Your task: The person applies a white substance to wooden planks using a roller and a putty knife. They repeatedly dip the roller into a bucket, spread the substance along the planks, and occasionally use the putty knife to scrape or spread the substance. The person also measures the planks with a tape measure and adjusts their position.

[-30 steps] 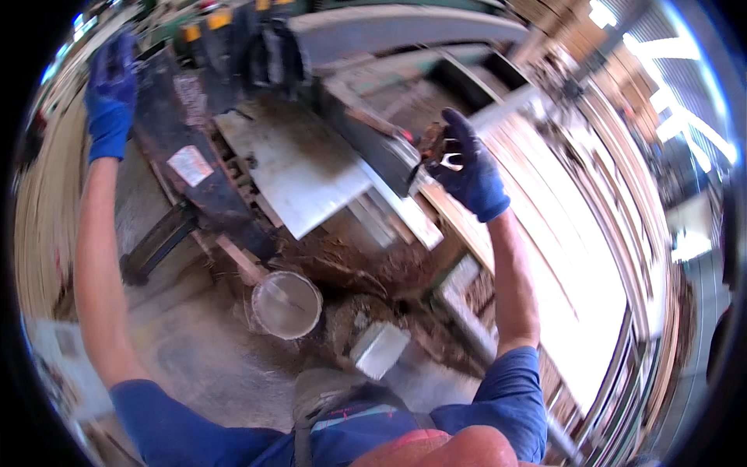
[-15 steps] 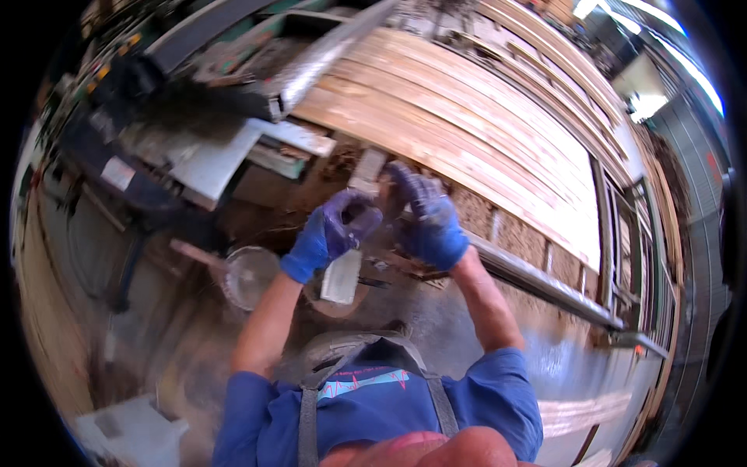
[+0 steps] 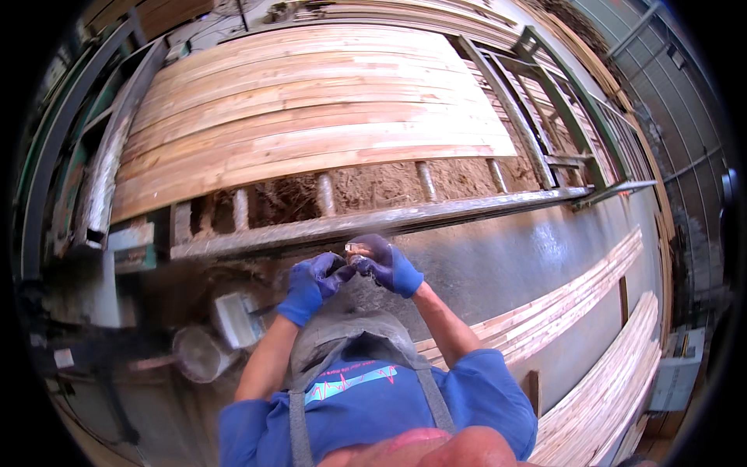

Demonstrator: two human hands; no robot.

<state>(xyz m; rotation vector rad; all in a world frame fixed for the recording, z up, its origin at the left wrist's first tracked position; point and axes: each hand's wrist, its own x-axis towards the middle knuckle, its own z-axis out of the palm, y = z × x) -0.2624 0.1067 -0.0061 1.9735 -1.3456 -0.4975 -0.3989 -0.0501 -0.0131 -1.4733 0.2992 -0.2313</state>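
- Stack of planks [image 3: 311, 117] — pale boards laid flat side by side on a roller bed, filling the upper half of the view; the rollers [image 3: 325, 194] under the near edge show why the boards rest loose, free to slide along.
- Steel rail [image 3: 389, 222] — a long grey beam that runs across in front of the rollers, with sawdust heaped behind it.
- More boards [image 3: 591, 311] — stacked at the right, well apart from the hands.
- Bucket [image 3: 198, 354] — a round pale pail on the floor at lower left, near a light-coloured block [image 3: 237, 319].
- Left hand [image 3: 311, 284] — in a blue glove, raised before the chest, fingers curled toward the other hand and touching it.
- Right hand [image 3: 385, 265] — also gloved in blue, fingers pinched together on a small shiny object.
- Small shiny object [image 3: 358, 251] — held between the two hands just below the rail; too small to identify. Both hands meet on it, probably to steady it close to the eyes.
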